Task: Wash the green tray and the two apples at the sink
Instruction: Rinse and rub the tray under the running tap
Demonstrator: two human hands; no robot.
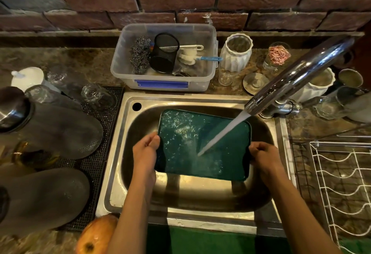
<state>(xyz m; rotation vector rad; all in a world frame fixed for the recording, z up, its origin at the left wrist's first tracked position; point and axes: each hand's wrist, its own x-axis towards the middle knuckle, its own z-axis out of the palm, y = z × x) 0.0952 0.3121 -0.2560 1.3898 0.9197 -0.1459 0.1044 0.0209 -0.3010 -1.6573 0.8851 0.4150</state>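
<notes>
The green tray (186, 133) is held flat over the steel sink (128, 153), wet and speckled with droplets. My left hand (145, 151) grips its left edge and my right hand (263, 158) grips its right edge. Water streams from the chrome faucet (297, 75) onto the tray's lower middle. One apple (94, 235), yellow-orange, lies on the counter at the sink's front left corner, partly hidden by my left forearm. A second apple is not in view.
A clear plastic tub (163, 82) with scourers, a mesh cup and brushes stands behind the sink. Glasses and dark upturned vessels (60, 131) crowd the black mat at left. White vases, jars and glasses stand at right. A white wire rack (341, 189) sits at right front.
</notes>
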